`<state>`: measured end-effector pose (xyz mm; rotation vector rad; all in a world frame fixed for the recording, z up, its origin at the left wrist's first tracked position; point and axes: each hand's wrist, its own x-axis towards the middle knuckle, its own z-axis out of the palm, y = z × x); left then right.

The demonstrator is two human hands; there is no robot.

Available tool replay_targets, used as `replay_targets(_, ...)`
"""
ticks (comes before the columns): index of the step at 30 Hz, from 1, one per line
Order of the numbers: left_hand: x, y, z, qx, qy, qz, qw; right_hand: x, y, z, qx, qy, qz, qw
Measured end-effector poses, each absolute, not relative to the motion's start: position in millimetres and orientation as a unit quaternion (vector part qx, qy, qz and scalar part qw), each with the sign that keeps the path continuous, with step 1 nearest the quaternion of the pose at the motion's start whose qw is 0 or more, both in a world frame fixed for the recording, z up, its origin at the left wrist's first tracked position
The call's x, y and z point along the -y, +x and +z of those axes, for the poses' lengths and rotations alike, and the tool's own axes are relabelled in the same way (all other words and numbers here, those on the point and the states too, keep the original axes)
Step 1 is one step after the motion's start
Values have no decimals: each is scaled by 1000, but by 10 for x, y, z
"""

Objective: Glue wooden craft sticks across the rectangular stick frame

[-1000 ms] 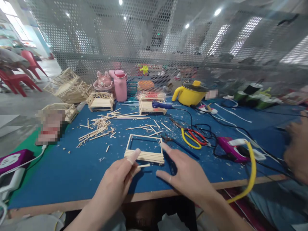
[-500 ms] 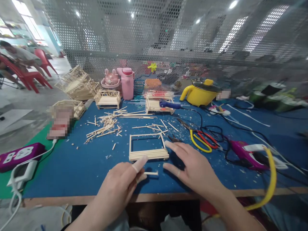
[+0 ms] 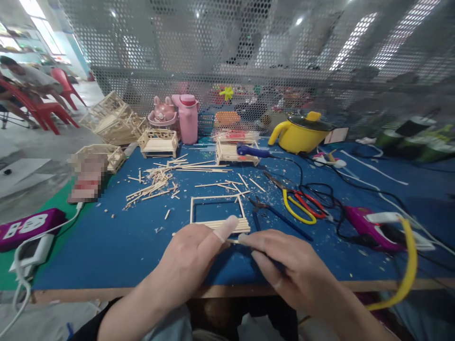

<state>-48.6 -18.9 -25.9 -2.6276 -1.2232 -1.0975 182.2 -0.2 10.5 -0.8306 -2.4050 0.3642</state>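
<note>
My left hand (image 3: pixel 199 251) is closed round a thin wooden stick (image 3: pixel 233 241), whose right end shows past the fingers. It sits at the front edge of a small rectangular stick frame (image 3: pixel 192 208), with the thumb over the slats and hiding part of them. Pale covers wrap the fingertips of both hands. My right hand (image 3: pixel 295 267) is just to the right; its forefinger tip touches the stick's right end while the thumb stays apart below. Blue-handled pliers (image 3: pixel 284 220) lie beyond the right hand.
Loose sticks (image 3: pixel 156 182) are scattered behind the frame. Farther back stand small stick benches (image 3: pixel 159 144), a blue glue gun (image 3: pixel 252 151), a pink bottle (image 3: pixel 188 121) and a yellow pot (image 3: pixel 298 137). Scissors (image 3: pixel 298 208), cables and a purple power strip (image 3: pixel 369 229) lie right. A person (image 3: pixel 31 78) sits far left.
My left hand has moved forward and right, bringing the stick up to the frame's front edge. My right hand has drawn back and its fingers have come closer together, uncovering the pliers.
</note>
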Motion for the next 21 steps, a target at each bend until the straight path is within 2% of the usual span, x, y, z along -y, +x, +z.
replay_targets(4, 205, -485, -287, 429, -826, -363, 33, 10, 1862, 139, 873, -366, 98, 308)
replay_targets(10, 266, -427, -278, 376, -853, -361, 3, -43, 1690, 32, 903, -306, 82, 289)
replay_targets(14, 341, -512, -306, 507, -756, -411, 52, -272, 1779, -4, 870, -391, 64, 295)
replay_targets(17, 391, -624, -440, 619, -652, -438, -9, -475, 1857, -49, 854, -430, 113, 272)
replay_targets(21, 372, -669, -640, 653, -589, -455, -141, -603, 1822, -102, 854, -427, 161, 251)
